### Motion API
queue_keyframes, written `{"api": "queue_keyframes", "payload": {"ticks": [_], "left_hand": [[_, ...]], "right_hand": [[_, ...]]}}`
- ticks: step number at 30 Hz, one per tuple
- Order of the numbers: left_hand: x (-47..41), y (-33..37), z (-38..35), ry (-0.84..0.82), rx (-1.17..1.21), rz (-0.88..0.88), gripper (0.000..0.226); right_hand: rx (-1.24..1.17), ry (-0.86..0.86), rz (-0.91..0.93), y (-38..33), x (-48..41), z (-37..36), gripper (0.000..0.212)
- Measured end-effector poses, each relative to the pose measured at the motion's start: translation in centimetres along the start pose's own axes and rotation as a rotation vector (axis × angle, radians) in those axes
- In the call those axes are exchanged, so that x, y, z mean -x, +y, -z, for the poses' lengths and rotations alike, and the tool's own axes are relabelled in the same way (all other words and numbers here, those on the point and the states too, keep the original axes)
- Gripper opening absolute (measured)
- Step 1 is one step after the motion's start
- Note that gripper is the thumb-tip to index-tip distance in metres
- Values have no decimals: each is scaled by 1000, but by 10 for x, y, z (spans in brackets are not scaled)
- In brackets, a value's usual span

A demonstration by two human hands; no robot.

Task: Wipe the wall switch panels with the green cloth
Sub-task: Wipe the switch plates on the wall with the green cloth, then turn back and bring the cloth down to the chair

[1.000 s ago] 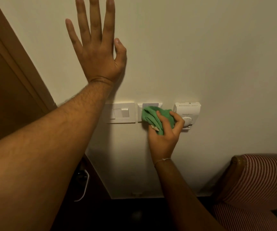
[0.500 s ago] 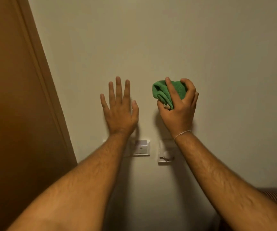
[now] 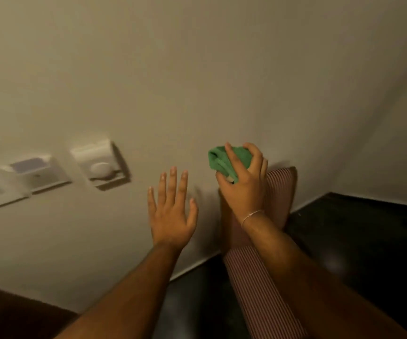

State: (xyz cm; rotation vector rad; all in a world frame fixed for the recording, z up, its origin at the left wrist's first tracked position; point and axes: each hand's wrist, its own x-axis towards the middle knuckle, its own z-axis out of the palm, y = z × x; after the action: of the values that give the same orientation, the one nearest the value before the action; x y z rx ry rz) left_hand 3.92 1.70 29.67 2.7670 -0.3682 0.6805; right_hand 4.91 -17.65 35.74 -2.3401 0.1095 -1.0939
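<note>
Three white wall switch panels (image 3: 43,176) are seen in a blurred, tilted row at the left on the cream wall (image 3: 222,69). To their right, the left hand (image 3: 171,216) is held flat with its fingers (image 3: 172,183) spread wide and holding nothing. Further right, the green cloth (image 3: 222,160) is bunched in the right hand (image 3: 242,185), well apart from the panels. A striped armchair (image 3: 258,277) is partly hidden behind that arm.

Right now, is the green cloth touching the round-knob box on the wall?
Apart. In the head view the green cloth, bunched in the right hand, has bare wall between it and the dial panel.
</note>
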Motion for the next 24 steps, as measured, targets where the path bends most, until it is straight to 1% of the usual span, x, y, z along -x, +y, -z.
{"api": "queue_keyframes", "payload": {"ticks": [4, 7, 12, 16, 19, 21, 24], "left_hand": [[52, 22, -84, -166, 25, -12, 74], [86, 27, -142, -305, 12, 10, 76], [145, 18, -209, -445, -34, 46, 78], [183, 19, -241, -552, -57, 109, 78], [199, 18, -261, -606, -85, 108, 79], [209, 12, -271, -649, -109, 113, 80], [217, 1, -284, -693, -118, 103, 80]], "right_hand": [[99, -155, -168, 106, 78, -8, 65], [133, -315, -289, 179, 140, -25, 64], [176, -537, -430, 268, 233, -65, 60], [254, -733, -527, 314, 286, -107, 60], [304, -899, -549, 337, 306, -136, 61], [320, -973, -555, 348, 315, -153, 61], [351, -1019, -557, 362, 325, -173, 59]]}}
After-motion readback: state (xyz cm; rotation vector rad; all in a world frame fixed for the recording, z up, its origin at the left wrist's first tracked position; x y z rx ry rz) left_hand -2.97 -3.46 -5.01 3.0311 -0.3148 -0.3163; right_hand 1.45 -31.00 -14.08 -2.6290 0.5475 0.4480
